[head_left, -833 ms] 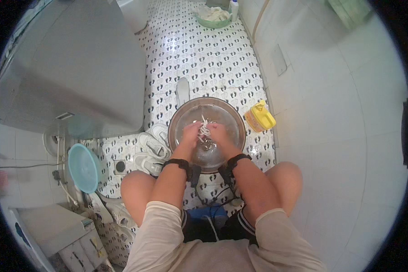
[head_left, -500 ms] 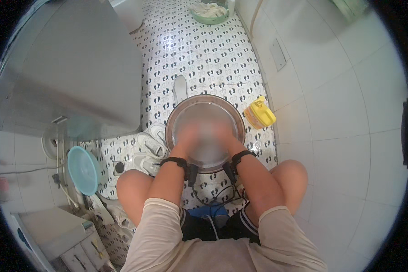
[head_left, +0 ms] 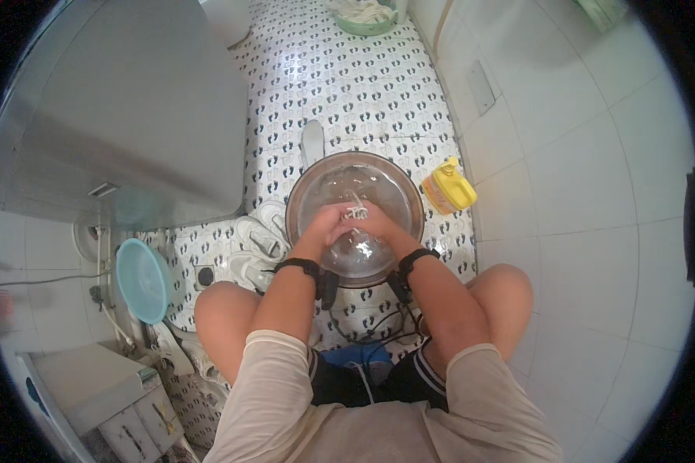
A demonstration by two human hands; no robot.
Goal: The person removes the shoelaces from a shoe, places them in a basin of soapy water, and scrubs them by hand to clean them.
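Between the knees of the squatting person, on the tiled floor (head_left: 347,85) with the small dark footprint pattern, stands a round shiny metal basin (head_left: 400,179) with water. Both hands are inside it, close together. The left hand (head_left: 326,224) and the right hand (head_left: 378,224) meet and pinch a small whitish wet cloth (head_left: 355,210) between them, its bunched end pointing toward 12 o'clock from the fingers. Neither hand is nearer; the cloth lies just at their meeting line. A yellow plastic bottle (head_left: 449,187) stands at 3 o'clock, just beside the basin. A light blue plastic bowl (head_left: 141,279) leans at 9 o'clock, well apart.
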